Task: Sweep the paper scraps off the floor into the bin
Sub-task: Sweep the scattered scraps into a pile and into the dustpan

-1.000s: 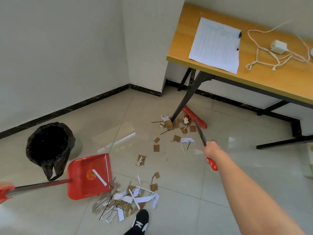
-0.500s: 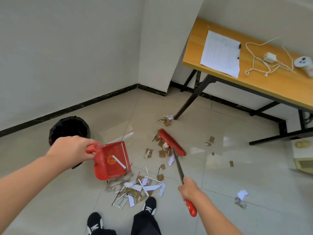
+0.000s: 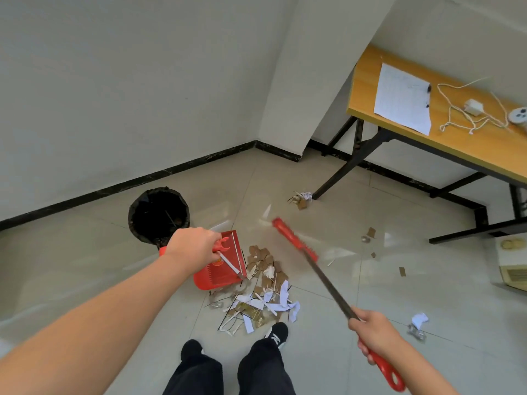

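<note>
Head: round bin (image 3: 158, 215), ragged paper scraps (image 3: 256, 303)

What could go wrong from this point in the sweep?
The red-headed broom looks lifted and blurred; a fast stroke may scatter the pile of brown and white paper scraps past the red plastic dustpan. Stray scraps by the black table leg and the crumpled white paper beside the right hand may be missed.

A white sheet (image 3: 403, 99) lies at the orange tabletop's (image 3: 368, 81) front edge, with a white charger (image 3: 473, 107) and its tangled cable to the right.
</note>
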`<act>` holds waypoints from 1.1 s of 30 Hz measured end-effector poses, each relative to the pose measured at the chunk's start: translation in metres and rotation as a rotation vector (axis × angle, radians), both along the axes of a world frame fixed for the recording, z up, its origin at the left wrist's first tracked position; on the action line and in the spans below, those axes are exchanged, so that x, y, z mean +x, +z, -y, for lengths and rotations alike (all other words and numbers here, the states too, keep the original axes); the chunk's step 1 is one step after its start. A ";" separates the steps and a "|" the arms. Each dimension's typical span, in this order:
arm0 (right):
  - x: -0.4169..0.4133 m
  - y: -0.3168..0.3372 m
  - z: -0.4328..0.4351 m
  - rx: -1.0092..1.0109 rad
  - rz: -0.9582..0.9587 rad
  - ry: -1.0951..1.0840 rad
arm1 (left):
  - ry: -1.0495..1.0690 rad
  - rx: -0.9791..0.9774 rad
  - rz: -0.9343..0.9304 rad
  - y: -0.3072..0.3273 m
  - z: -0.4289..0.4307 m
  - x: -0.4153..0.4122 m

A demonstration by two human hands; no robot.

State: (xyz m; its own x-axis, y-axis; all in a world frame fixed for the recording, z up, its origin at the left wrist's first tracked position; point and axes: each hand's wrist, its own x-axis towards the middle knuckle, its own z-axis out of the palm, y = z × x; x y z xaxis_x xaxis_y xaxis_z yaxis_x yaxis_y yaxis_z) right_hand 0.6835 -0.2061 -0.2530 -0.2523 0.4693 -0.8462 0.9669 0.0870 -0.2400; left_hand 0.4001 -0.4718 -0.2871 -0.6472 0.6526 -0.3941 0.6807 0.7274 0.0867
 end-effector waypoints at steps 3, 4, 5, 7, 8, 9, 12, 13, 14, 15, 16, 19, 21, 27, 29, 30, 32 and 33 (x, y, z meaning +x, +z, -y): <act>-0.038 -0.006 -0.009 0.092 -0.035 -0.023 | -0.006 0.009 0.011 -0.006 0.004 -0.007; -0.055 -0.015 -0.019 0.122 -0.051 -0.046 | -0.004 0.009 0.016 -0.006 0.006 -0.012; -0.074 -0.023 -0.028 0.145 -0.075 -0.081 | 0.000 0.011 0.015 -0.007 0.007 -0.017; -0.113 -0.043 -0.052 0.185 -0.123 -0.138 | 0.004 0.006 -0.003 -0.009 0.008 -0.029; -0.131 -0.053 -0.064 0.191 -0.137 -0.153 | 0.005 0.003 -0.011 -0.010 0.009 -0.035; -0.149 -0.063 -0.075 0.192 -0.141 -0.171 | 0.005 -0.002 -0.012 -0.012 0.009 -0.038; -0.188 -0.094 -0.093 0.186 -0.059 -0.126 | -0.009 -0.017 -0.020 -0.016 0.007 -0.044; -0.194 -0.106 -0.096 0.197 -0.016 -0.065 | -0.013 -0.025 -0.018 -0.016 0.006 -0.045; -0.197 -0.117 -0.096 0.215 0.034 0.016 | -0.017 -0.033 -0.012 -0.016 0.004 -0.045; -0.197 -0.128 -0.094 0.238 0.104 0.113 | -0.023 -0.041 -0.010 -0.017 0.003 -0.044; -0.195 -0.139 -0.091 0.253 0.156 0.175 | -0.032 -0.045 -0.012 -0.017 0.003 -0.042; -0.169 -0.173 -0.080 0.232 0.144 0.209 | -0.069 -0.063 -0.017 -0.023 0.008 -0.034; -0.140 -0.181 -0.061 0.201 0.088 0.169 | -0.089 -0.068 -0.014 -0.026 0.017 -0.029; -0.006 -0.155 0.052 0.049 0.232 0.335 | -0.121 -0.072 -0.005 -0.025 0.021 -0.022; 0.020 -0.135 0.083 0.038 0.253 0.382 | -0.131 -0.056 -0.001 -0.026 0.021 -0.019; 0.029 -0.125 0.091 0.039 0.248 0.394 | -0.134 -0.046 -0.002 -0.025 0.022 -0.017; 0.037 -0.096 0.103 0.005 0.223 0.418 | -0.133 -0.027 -0.004 -0.020 0.025 -0.016; 0.038 -0.080 0.103 -0.032 0.192 0.386 | -0.128 -0.017 -0.004 -0.017 0.027 -0.016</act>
State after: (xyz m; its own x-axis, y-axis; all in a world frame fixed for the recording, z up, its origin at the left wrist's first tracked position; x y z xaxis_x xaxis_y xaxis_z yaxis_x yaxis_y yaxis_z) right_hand 0.7211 -0.3086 -0.3325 -0.2408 0.3442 -0.9075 0.8924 0.4462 -0.0676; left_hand 0.3845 -0.4992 -0.3036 -0.5605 0.7235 -0.4030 0.7686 0.6356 0.0721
